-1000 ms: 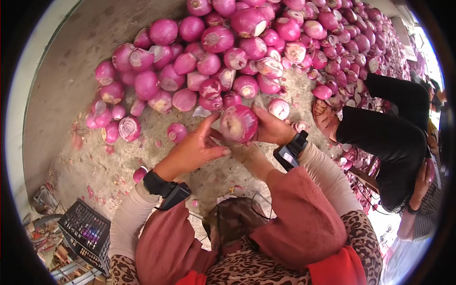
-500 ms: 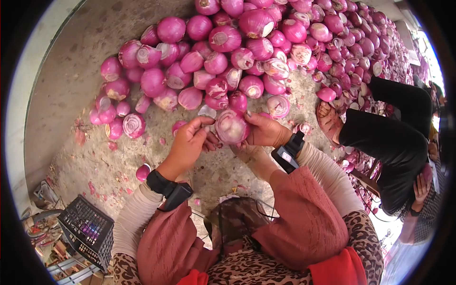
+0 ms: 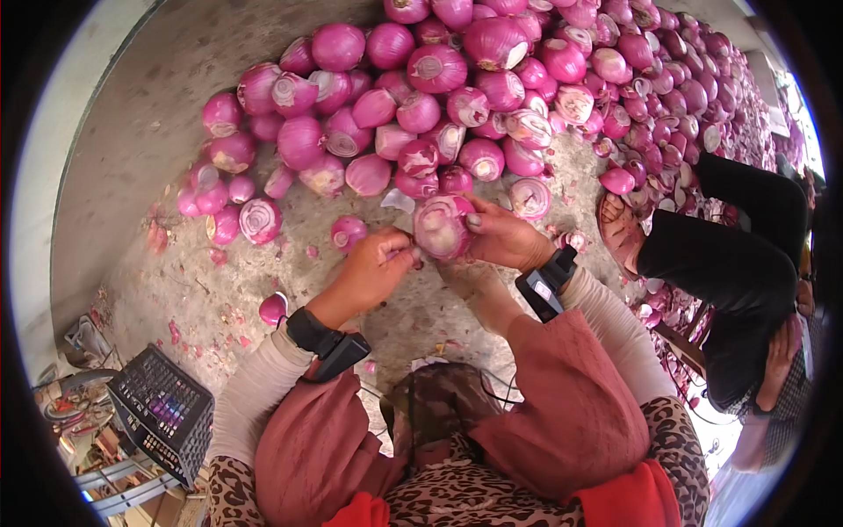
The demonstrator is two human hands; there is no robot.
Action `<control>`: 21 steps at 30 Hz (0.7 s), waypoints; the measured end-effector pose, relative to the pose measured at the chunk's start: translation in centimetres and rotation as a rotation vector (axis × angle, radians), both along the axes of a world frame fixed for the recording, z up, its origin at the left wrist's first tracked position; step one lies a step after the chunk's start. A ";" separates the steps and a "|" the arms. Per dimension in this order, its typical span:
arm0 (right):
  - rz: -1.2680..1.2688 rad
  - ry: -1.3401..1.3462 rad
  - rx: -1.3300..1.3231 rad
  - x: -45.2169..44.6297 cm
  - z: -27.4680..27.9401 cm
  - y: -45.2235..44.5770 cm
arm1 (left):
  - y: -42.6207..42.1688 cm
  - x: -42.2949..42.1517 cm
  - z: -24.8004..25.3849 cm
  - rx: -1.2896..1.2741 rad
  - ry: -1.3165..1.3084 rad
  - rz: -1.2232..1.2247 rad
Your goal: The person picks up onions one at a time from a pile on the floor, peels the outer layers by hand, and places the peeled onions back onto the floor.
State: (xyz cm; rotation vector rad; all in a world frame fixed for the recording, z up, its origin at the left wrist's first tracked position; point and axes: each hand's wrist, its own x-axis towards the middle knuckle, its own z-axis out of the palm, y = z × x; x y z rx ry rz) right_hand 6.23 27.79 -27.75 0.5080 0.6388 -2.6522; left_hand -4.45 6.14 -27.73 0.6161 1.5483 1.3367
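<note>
A red onion (image 3: 442,227) with a pale cut face is in my right hand (image 3: 507,235), thumb on its upper side and the other fingers behind it. Just left of the onion is my left hand (image 3: 371,272), with thumb and fingers pinched together. A dark speck shows at those fingertips, too small to name. Beyond both hands lies a heap of red onions (image 3: 300,142), several with trimmed, ringed ends. A single onion (image 3: 349,232) rests on the floor behind my left hand, near a pale piece of skin (image 3: 398,201).
A half onion (image 3: 273,307) and scraps of skin lie on the concrete floor (image 3: 176,272). A black plastic crate (image 3: 162,408) stands at lower left. To the right sits another person in black trousers (image 3: 711,259), beside the larger onion pile (image 3: 676,97).
My left fingers have drawn together into a pinch and dropped slightly. The onion has turned a little in my right hand. The whole view has shifted, with the scene moving rightward.
</note>
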 end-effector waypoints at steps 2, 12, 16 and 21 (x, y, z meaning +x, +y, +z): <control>0.040 -0.009 -0.064 0.4 -0.7 0.4 | -0.7 -1.7 -0.4 -0.312 0.184 -0.066; 0.220 0.005 0.278 0.0 -0.7 -0.8 | -0.2 -0.1 -0.5 -0.093 -0.258 -0.157; 0.255 0.010 0.322 -0.4 0.1 -0.2 | 0.2 -0.5 1.9 -0.110 -0.117 -0.111; 0.467 0.046 0.696 -2.3 2.7 -0.1 | 0.9 0.3 2.0 -0.151 0.017 -0.007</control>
